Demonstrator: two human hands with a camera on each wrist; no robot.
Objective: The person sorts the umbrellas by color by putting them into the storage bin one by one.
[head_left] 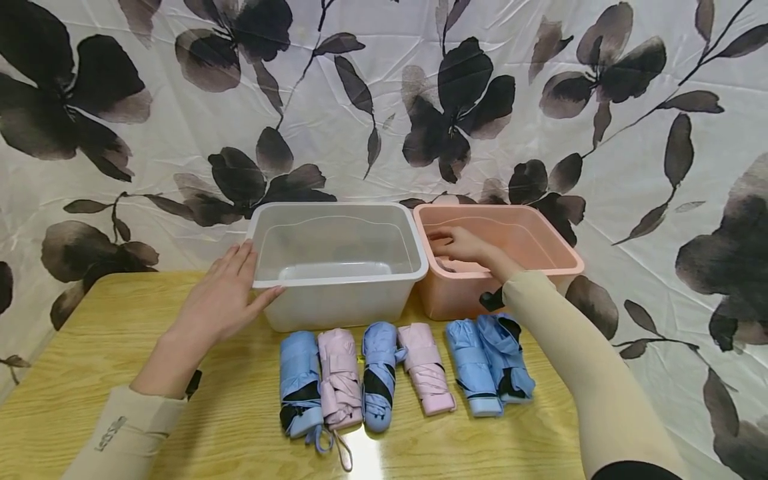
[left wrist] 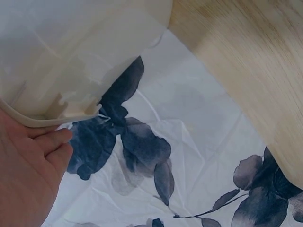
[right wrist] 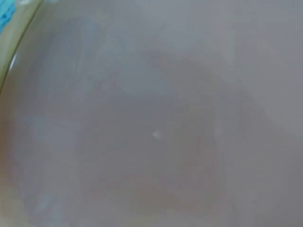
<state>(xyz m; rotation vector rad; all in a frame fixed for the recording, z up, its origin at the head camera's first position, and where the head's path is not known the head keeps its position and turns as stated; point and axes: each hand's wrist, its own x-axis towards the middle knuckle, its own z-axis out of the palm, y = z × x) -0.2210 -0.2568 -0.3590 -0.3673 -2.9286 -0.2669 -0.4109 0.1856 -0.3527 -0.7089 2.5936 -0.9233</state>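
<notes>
My left hand (head_left: 219, 300) rests with straight fingers against the left rim of a white plastic bin (head_left: 342, 300). In the left wrist view, the fingers (left wrist: 54, 142) touch the outside of that rim. Inside a pink plastic bin (head_left: 447, 303), my right hand (head_left: 462, 245) reaches down with its fingers toward the left inner wall. A small dark patch shows below that hand; what it is cannot be told. In front of the bins lie several folded umbrellas, among them a blue one (head_left: 300, 380), a pink one (head_left: 340, 377) and another blue one (head_left: 474, 367).
Both bins stand side by side on a wooden table (head_left: 228, 413), near its back edge. A floral cloth (head_left: 372, 100) hangs behind them. The right wrist view is mostly filled by a blurred bin wall (right wrist: 156, 94).
</notes>
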